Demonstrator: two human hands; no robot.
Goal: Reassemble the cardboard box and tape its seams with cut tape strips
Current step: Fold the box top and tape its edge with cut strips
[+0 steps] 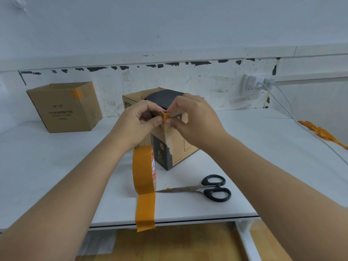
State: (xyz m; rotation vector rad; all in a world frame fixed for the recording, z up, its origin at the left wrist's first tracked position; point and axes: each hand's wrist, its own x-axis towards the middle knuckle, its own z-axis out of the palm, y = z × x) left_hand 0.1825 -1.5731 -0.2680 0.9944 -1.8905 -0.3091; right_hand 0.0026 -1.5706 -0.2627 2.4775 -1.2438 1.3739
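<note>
A brown and black cardboard box (178,147) stands upright in the middle of the white table (56,162). My left hand (139,119) and my right hand (194,115) meet at its upper front corner. Both pinch a short orange tape strip (165,120) that hangs down the box's front edge. An orange tape roll (144,170) stands on edge in front of the box, with its loose end (146,211) trailing over the table's front edge. Black-handled scissors (207,188) lie shut to the right of the roll.
A second open cardboard box (66,108) with orange tape on its corner stands at the back left. A wall socket (253,83) feeds a white cable (301,121) across the table's right side. Crumpled orange tape scraps (320,131) lie at the right edge.
</note>
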